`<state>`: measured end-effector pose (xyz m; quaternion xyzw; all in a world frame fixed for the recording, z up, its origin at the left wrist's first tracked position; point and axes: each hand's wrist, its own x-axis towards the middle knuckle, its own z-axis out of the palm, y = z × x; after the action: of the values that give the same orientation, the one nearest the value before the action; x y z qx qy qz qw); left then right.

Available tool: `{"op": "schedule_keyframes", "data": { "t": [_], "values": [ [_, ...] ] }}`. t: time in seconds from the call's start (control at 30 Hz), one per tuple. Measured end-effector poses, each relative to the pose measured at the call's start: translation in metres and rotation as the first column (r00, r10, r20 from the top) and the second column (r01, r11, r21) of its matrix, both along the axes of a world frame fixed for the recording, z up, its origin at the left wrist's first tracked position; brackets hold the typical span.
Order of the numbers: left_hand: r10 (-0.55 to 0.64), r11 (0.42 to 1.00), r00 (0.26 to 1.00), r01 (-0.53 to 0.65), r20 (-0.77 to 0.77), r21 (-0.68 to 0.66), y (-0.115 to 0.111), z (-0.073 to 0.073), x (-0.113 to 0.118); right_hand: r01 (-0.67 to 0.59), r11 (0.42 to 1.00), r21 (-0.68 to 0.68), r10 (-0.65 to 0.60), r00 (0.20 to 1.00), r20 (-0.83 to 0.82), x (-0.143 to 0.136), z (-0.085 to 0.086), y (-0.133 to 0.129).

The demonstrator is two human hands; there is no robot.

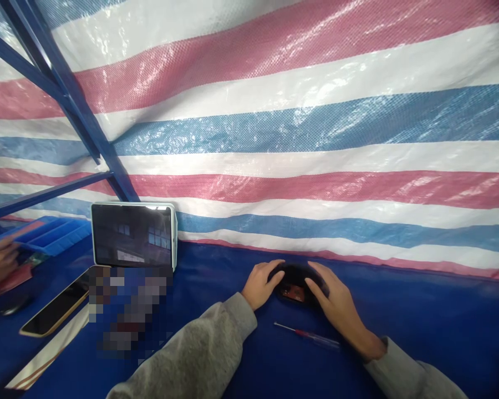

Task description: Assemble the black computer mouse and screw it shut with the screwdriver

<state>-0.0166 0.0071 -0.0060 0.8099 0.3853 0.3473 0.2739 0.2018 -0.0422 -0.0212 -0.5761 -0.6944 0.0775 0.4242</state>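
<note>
A black rounded object (301,271) with a reddish-brown part showing in its front opening rests on the dark blue table. My left hand (261,284) grips its left side, with the thumb and fingers against it. Around its right side is my right hand (336,302), the thumb on the near part and the fingers over the back edge. Both hands hide much of the object's sides. Just in front of it, a screwdriver (305,334) with a red and clear handle lies on the table, its tip pointing left. Neither hand touches the screwdriver.
A tablet (133,235) in a pale case stands left of my hands. Nearer lies a phone (60,302). At the far left are blue trays (54,235), another person's hand (0,263) and a dark mouse-like object (17,305). A striped tarp (316,160) hangs behind the table.
</note>
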Motion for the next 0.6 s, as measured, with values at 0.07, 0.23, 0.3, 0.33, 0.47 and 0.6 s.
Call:
{"op": "schedule_keyframes", "data": {
  "t": [0.07,0.23,0.3,0.33,0.47,0.6],
  "values": [
    [0.018,1.000,1.000,-0.018,0.009,-0.002,0.001,-0.002,0.000,0.023,1.000,0.008,-0.023,1.000,-0.008,0.000,0.000,0.000],
    [0.127,0.992,0.990,-0.127,-0.060,0.010,0.003,-0.006,-0.001,0.004,0.999,0.044,-0.006,0.999,0.033,0.003,-0.006,0.003],
    [0.164,0.986,0.983,-0.161,-0.083,0.041,0.003,-0.005,0.000,-0.010,0.999,0.051,0.008,0.999,0.038,0.004,-0.010,0.005],
    [0.180,0.982,0.980,-0.174,-0.090,0.067,0.002,-0.003,0.000,-0.014,0.999,0.053,0.012,0.999,0.035,0.004,-0.011,0.005],
    [0.237,0.951,0.963,-0.204,-0.125,0.232,-0.007,0.005,0.001,-0.011,0.998,0.061,0.009,1.000,0.029,0.006,-0.015,0.007],
    [0.077,0.927,0.975,0.007,-0.210,0.375,-0.015,0.007,0.003,-0.002,0.998,0.067,-0.001,0.999,0.047,0.007,-0.016,0.008]
  ]
}}
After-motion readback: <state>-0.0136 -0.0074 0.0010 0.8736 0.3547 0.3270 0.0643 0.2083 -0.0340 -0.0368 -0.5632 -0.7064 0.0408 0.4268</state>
